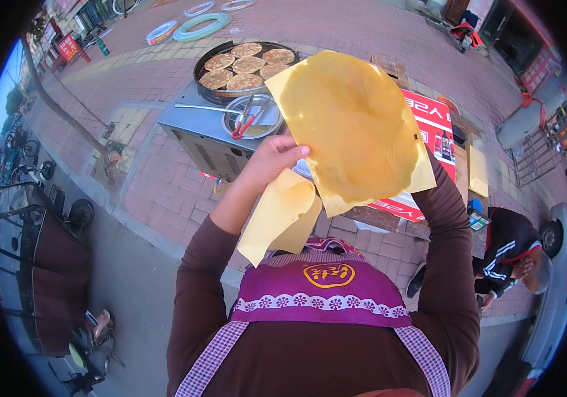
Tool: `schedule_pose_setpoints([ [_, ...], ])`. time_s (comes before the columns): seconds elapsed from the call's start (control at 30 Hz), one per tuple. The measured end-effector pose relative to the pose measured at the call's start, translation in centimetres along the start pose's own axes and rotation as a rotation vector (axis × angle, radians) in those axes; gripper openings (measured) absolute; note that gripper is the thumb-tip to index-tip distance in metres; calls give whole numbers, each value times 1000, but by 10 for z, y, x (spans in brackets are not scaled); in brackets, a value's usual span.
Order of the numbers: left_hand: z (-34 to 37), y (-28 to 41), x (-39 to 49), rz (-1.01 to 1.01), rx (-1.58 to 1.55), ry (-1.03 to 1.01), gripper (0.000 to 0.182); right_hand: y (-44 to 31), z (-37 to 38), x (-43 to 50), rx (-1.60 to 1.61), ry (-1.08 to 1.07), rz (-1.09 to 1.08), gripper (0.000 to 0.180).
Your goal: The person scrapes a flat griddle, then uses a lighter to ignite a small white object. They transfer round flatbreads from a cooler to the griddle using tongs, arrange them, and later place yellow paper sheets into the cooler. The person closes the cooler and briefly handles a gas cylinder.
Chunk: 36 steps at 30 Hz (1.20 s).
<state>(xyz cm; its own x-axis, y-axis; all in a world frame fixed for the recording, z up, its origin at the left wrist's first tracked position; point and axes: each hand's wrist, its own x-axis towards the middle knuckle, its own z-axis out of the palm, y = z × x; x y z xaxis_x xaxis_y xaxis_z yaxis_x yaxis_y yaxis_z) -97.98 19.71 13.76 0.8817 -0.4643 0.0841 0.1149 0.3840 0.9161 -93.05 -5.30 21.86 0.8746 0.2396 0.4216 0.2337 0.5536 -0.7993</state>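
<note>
My left hand (279, 156) pinches the left edge of a large yellow paper sheet (358, 129), which carries a wide, darker, oily-looking patch. A smaller curled piece of yellow paper (278, 218) hangs just below that hand. My right hand is hidden behind the large sheet; only its sleeve shows at the sheet's right side. Beyond the sheet, several browned flatbreads (248, 65) lie in a round black pan (204, 92). In front of the pan, red-handled tongs (242, 128) rest in a metal bowl (228, 121).
The pan and bowl stand on a metal cooking cart (176, 116). To the right is a table with a red printed cover (397, 208) and a stack of yellow paper (477, 168). A person (507, 248) bends at the right, near a parked vehicle (559, 278).
</note>
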Motion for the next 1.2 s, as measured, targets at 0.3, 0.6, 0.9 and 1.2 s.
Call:
schedule_pose_setpoints([
  [0.3,-68,21,-51,-53,-63,275,23,55,3,22,-109,162,592,47],
  [0.6,-98,25,-79,-64,-39,399,23,107,13,4,-623,33,441,20],
  [0.9,-118,23,-92,23,169,518,21,126,23,-7,-681,-63,330,12],
  [1.2,-107,33,-99,137,247,400,20,116,15,-11,-471,-68,98,11],
])
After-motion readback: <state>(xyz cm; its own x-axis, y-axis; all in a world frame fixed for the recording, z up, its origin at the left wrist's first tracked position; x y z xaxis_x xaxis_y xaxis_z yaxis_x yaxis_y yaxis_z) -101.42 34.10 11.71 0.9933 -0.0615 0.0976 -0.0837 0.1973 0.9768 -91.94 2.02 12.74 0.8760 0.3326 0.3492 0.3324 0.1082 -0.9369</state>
